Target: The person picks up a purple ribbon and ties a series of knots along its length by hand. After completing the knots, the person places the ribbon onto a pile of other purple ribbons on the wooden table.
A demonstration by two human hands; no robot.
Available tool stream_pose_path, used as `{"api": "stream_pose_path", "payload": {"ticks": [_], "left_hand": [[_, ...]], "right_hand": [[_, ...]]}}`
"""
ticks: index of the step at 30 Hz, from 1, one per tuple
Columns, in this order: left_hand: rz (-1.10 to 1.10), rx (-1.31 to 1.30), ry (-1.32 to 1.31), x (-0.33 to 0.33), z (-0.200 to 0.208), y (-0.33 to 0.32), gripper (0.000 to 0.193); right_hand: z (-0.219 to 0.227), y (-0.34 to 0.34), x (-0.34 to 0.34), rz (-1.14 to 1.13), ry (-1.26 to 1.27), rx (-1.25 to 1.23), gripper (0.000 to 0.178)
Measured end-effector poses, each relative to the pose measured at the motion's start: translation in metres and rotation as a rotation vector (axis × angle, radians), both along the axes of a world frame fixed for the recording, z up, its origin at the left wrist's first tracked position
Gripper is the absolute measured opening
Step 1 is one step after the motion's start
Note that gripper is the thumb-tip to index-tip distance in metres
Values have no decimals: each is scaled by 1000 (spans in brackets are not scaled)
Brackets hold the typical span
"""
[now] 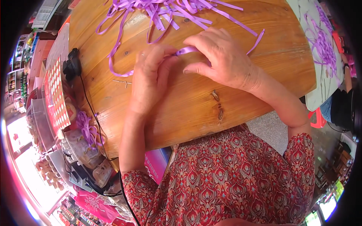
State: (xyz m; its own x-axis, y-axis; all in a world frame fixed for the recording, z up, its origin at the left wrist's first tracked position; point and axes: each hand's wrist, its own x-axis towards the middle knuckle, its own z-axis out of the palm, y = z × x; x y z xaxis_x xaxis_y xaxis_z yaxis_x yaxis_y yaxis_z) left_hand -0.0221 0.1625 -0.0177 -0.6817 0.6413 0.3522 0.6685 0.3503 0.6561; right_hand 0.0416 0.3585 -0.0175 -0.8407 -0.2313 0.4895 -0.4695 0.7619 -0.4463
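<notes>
Left hand (151,71): pinching purple ribbon (187,50) | right hand (223,56): can't tell grip | ribbon: between both

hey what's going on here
A person at a wooden table is handling a strip of purple ribbon with both hands. The fingers of the left hand pinch it, and it runs across to the right hand, whose exact grip is hidden. A loose heap of purple ribbons lies on the table beyond the hands.
</notes>
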Motion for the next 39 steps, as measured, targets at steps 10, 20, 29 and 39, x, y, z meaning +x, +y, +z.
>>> {"api": "stream_pose_path", "payload": {"ticks": [10, 20, 29, 39], "left_hand": [[-93, 273, -746, 35, 33, -15, 15], [-221, 199, -376, 41, 56, -24, 11], [56, 162, -51, 25, 59, -99, 11], [483, 404, -326, 3, 25, -183, 7]], "right_hand": [[21, -14, 12, 167, 341, -74, 33], [56, 2, 40, 289, 429, 107, 22], [77, 120, 91, -185, 122, 161, 17], [19, 263, 145, -563, -129, -361, 17]]}}
